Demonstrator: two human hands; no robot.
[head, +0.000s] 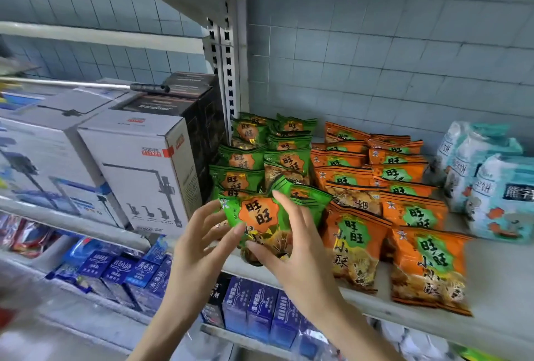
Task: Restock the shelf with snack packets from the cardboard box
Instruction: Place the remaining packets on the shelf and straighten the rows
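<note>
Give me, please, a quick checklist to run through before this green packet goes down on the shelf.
1. Grip on green packet by left hand and right hand: ok.
2. Aligned with green rows, not orange packets: ok.
3. Printed front facing out: ok.
4. Free spot on shelf beneath it: cannot tell, hands hide it.
5. Supply in cardboard box: cannot tell, out of view.

- Packet (260, 216) between the left hand (202, 245) and right hand (297, 248): green, with a jagged orange badge and red characters.
- Orange packets (355, 242) right of the right hand: green badges, red characters.
- Packs (497, 201) further right: pale blue and white.
- White boxes (138, 164) left of the left hand: grey drawings, red labels.
- Blue boxes (254, 308) below the hands: dark blue, white script.
- Wall (375, 57) above: pale blue tile grid.
</note>
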